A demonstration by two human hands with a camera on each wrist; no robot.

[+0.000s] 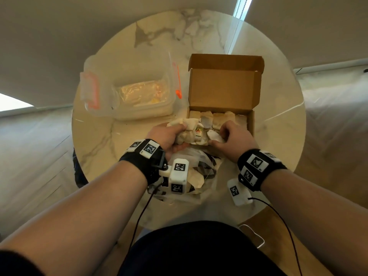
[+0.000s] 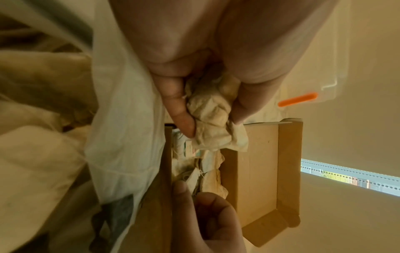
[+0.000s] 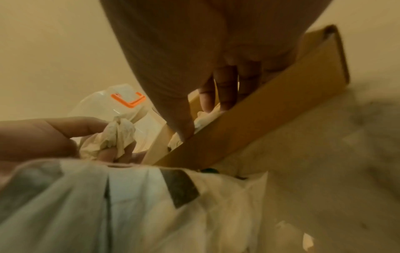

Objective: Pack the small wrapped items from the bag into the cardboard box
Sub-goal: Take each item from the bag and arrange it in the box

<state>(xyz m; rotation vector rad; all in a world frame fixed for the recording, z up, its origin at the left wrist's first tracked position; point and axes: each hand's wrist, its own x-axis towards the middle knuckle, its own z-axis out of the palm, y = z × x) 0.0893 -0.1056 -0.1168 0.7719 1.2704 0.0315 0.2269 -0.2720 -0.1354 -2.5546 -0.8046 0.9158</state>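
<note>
— While my left hand [image 1: 169, 134] is curled tight round a crumpled cream paper-wrapped bundle [image 1: 188, 131], where does the open brown cardboard box [image 1: 225, 86] lie from it?

— At about two o'clock, just beside it. The bundle hangs over the box's near left corner, its long axis running roughly nine to three, so I judge the coming move to be a short push toward one or two o'clock and then down.

— And the other hand?

— My right hand [image 1: 232, 134] is the nearer to the box: it sits at the near wall, fingers bent down inside, touching the small wrapped items [image 1: 219, 117] already lying there. I cannot tell whether it truly pinches one or only presses them.

— Where is the supply?

— The white plastic bag with dark markings [image 1: 199, 172] lies slumped on the round marbled surface [image 1: 119, 136] at six o'clock from both hands, more wrapped pieces showing in it. The row in the box fills the near strip from nine to three.
</note>
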